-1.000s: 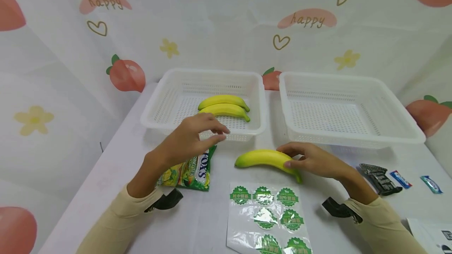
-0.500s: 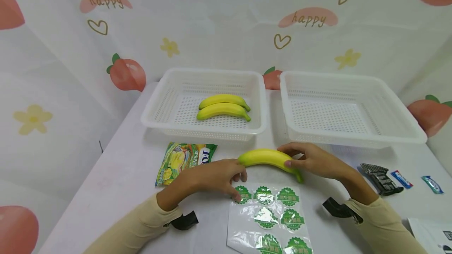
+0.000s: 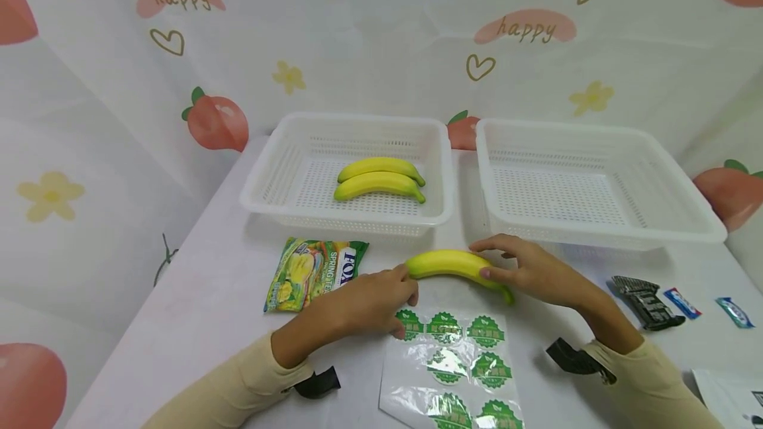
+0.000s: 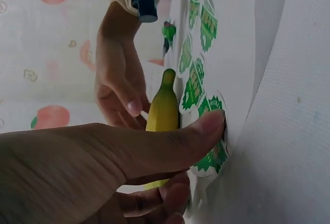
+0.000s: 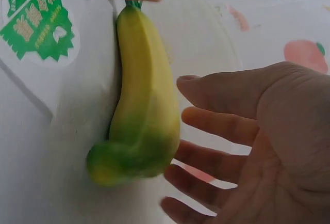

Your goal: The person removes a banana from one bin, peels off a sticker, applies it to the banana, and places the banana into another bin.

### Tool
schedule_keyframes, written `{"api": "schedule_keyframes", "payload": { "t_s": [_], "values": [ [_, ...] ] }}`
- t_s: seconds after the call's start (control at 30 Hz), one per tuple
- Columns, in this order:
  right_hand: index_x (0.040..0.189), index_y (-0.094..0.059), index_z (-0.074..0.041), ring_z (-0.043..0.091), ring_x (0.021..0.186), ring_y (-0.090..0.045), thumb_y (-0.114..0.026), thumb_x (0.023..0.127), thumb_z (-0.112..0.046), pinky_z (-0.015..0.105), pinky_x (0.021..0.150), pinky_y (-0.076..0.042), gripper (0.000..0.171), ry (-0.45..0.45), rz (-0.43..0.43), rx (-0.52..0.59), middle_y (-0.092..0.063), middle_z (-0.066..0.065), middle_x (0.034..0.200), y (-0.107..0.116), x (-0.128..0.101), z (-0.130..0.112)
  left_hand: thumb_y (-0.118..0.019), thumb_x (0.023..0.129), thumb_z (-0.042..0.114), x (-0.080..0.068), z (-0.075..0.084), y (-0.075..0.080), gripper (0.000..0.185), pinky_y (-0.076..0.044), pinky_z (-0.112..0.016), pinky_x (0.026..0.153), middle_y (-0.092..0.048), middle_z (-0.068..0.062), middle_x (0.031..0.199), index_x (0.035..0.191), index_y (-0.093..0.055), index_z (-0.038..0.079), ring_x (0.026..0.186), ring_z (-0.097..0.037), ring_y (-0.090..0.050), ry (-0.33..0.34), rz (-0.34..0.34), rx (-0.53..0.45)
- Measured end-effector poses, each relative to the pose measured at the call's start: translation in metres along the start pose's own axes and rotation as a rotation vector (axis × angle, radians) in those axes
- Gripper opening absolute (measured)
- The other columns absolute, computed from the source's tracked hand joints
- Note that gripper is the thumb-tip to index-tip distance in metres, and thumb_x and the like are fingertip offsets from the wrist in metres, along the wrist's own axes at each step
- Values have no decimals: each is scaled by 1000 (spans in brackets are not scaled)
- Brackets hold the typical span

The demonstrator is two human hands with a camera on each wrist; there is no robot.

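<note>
A yellow banana (image 3: 444,263) with green tips lies on the white table in front of the baskets. My right hand (image 3: 484,260) holds its right half, thumb on the near side and fingers arched over the far side; in the right wrist view the fingertips (image 5: 188,118) touch the banana (image 5: 142,105). My left hand (image 3: 404,313) sits at the banana's left end, on the top-left corner of a clear sheet of green stickers (image 3: 459,363). In the left wrist view the thumb (image 4: 209,123) presses a green sticker (image 4: 209,157) against the curled fingers below.
Two more bananas (image 3: 379,179) lie in the left white basket (image 3: 262,184). The right white basket (image 3: 596,130) holds nothing. A green candy bag (image 3: 312,271) lies left of my hands. Small snack packets (image 3: 646,296) and a paper (image 3: 727,396) lie at the right.
My left hand came down from near the left basket's front rim, uncovering the candy bag, and now rests on the sticker sheet's corner. The right hand has stayed on the banana.
</note>
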State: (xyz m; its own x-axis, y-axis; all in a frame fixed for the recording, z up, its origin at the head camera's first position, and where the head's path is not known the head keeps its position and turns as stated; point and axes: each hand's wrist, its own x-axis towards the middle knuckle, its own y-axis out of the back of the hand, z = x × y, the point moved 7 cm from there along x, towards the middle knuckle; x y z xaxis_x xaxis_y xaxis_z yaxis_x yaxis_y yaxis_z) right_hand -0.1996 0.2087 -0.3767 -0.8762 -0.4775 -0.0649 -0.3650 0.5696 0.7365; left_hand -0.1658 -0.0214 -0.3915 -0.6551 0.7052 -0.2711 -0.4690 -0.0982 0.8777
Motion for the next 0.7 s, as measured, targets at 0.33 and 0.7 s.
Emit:
{"api": "schedule_keyframes", "payload": {
  "t_s": [0.33,0.7],
  "values": [
    [137,-68,-20,23,130,-58,-77,99,-20,54,109,-48,38,186,100,-55,-66,-4,138,-9,-11,-45,-87,89,20,1,-1,2,25,-48,-25,79,-57,8,95,102,-66,20,88,-8,-53,-49,-32,-135],
    [124,-77,-23,13,121,-55,-85,91,-15,34,100,-52,35,480,12,-99,-64,-10,127,-56,-24,-91,-88,87,19,8,-16,3,56,-49,-30,96,-64,6,122,136,-62,19,110,-10,-59,-55,-159,-524]
  ]
}}
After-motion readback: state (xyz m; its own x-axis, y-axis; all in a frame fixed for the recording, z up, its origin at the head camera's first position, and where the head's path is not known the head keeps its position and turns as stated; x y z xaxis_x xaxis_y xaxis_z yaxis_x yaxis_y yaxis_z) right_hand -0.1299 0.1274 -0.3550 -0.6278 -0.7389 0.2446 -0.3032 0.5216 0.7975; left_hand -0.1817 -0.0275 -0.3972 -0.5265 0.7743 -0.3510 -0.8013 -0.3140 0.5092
